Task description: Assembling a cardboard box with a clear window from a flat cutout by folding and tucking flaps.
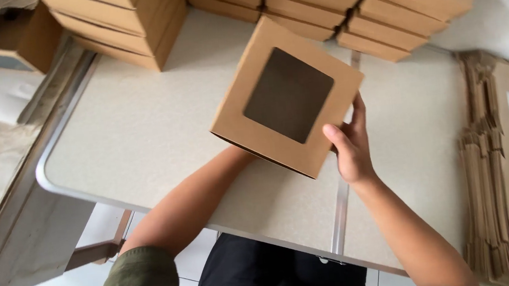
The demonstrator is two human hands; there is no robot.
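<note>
Both hands hold a windowed box (pixel 286 97) above the tabletop (pixel 140 130) — right hand (pixel 350 145) grasping its edge, left hidden beneath.

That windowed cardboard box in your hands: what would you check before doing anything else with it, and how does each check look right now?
1. Right hand grips the windowed box at its edge: ok.
2. Left hand supports it from beneath: cannot tell, hidden by the box.
3. Window opening undamaged: ok.
4. Box lifted off the table: ok.
5. Stacks of finished boxes out of the way: ok.
6. Flat blanks beside the right arm: ok.
</note>
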